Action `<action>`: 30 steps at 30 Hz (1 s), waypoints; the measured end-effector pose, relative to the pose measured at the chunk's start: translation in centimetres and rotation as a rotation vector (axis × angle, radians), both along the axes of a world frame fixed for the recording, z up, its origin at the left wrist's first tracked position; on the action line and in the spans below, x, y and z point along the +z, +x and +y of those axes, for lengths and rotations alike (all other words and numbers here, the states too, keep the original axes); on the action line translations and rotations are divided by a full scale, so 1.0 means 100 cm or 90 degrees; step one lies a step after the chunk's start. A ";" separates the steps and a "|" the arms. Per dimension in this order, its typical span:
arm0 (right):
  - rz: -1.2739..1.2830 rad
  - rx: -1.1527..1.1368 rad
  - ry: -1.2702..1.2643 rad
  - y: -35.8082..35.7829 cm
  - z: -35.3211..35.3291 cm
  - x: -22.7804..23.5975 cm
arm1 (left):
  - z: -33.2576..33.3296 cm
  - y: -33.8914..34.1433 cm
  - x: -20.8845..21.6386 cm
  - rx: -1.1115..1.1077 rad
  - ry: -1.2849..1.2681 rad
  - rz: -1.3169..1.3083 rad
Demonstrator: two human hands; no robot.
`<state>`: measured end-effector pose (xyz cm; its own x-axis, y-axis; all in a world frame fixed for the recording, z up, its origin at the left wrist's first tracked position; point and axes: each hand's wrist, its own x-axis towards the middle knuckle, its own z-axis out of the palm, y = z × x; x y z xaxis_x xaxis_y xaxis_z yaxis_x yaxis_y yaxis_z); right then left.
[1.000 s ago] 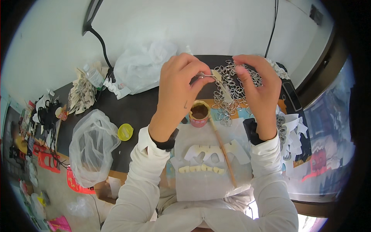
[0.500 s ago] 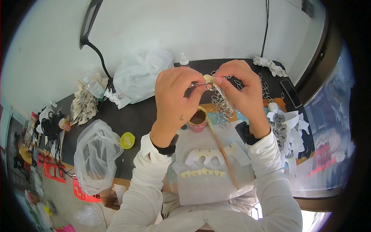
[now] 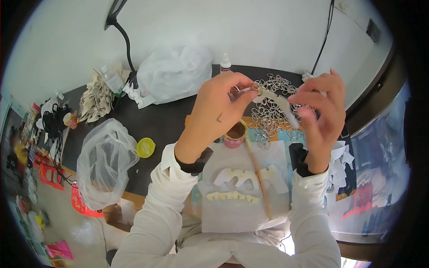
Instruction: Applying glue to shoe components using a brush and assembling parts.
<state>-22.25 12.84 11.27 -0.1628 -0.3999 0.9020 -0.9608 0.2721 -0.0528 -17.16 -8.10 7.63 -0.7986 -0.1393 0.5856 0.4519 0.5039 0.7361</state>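
Note:
Between thumb and forefinger, my left hand (image 3: 219,111) pinches a metal ring (image 3: 256,88) together with a pale strip (image 3: 280,103). The strip curves away to the right and droops from the ring. My right hand (image 3: 325,114) is beside the strip's free end, its fingers apart and slightly blurred. Below and behind lies a pile of oval metal rings (image 3: 266,119). Under my left hand stands a small pink tub (image 3: 234,141) with brown stuff inside. A thin wooden stick (image 3: 260,181) rests across white cut-out pieces (image 3: 237,177) on a pale sheet (image 3: 223,219).
Several small cream pieces (image 3: 228,195) lie in a row on the sheet. To the left are a yellow lid (image 3: 145,147) and a clear plastic bag (image 3: 107,165). A larger white bag (image 3: 174,78), a dropper bottle (image 3: 225,62) and a lamp arm (image 3: 127,44) stand at the back.
My right hand has let go near the ring and moved right, its fingers opening. My left hand still pinches the ring, and more of the strip now shows. The view has shifted slightly.

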 end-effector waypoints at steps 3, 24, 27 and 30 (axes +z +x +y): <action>0.114 -0.145 0.106 0.004 -0.022 -0.007 | 0.002 -0.002 0.001 -0.043 0.029 -0.075; 0.156 -0.145 0.085 -0.024 -0.040 -0.036 | -0.010 -0.004 0.002 -0.153 0.160 -0.272; 0.136 -0.126 0.059 -0.022 -0.044 -0.035 | -0.015 -0.006 0.000 -0.170 0.211 -0.271; 0.144 -0.114 0.033 -0.017 -0.043 -0.035 | -0.013 -0.005 0.002 -0.174 0.238 -0.284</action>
<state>-23.98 8.53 7.77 -0.0326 -0.4292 0.9026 -0.8832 0.4351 0.1750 -17.66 -9.44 7.86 -0.9897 -0.0271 0.1403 0.1375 0.0876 0.9866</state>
